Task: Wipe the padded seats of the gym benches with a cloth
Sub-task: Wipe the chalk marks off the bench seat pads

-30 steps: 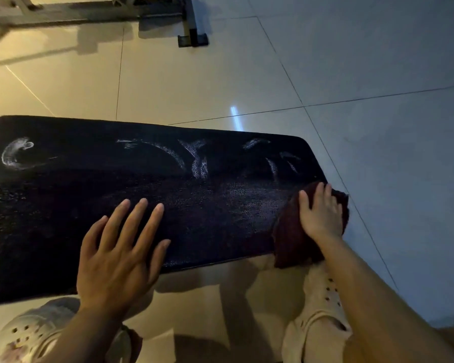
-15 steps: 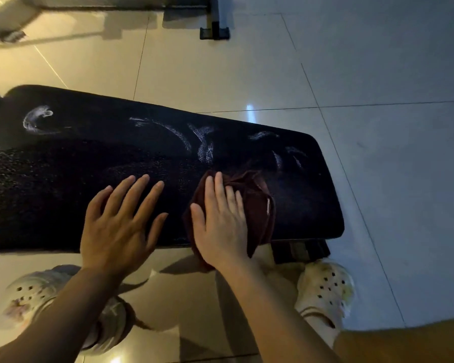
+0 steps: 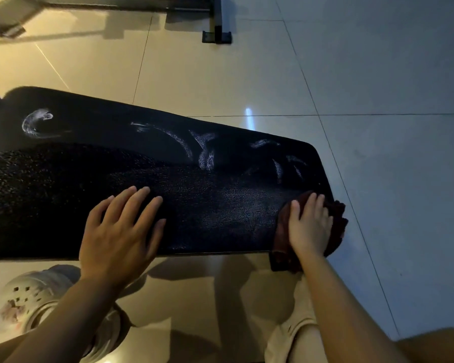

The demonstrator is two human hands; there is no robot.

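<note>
A long black padded bench seat [image 3: 131, 163] runs across the view from the left edge to the right. White scuff marks streak its far half. My left hand [image 3: 121, 231] lies flat on the near edge of the pad, fingers spread and straight. My right hand [image 3: 309, 226] presses a dark maroon cloth [image 3: 337, 221] onto the seat's right end, fingers flat on top of it. The cloth hangs over the near right corner of the pad.
Pale floor tiles [image 3: 378, 74] surround the bench. A metal frame with a black foot [image 3: 216, 36] stands at the top. My two light clog shoes [image 3: 37, 294] are on the floor below the pad's near edge.
My right hand slid the cloth from the right end to the middle of the pad and back to the right end. My left hand stayed flat on the pad.
</note>
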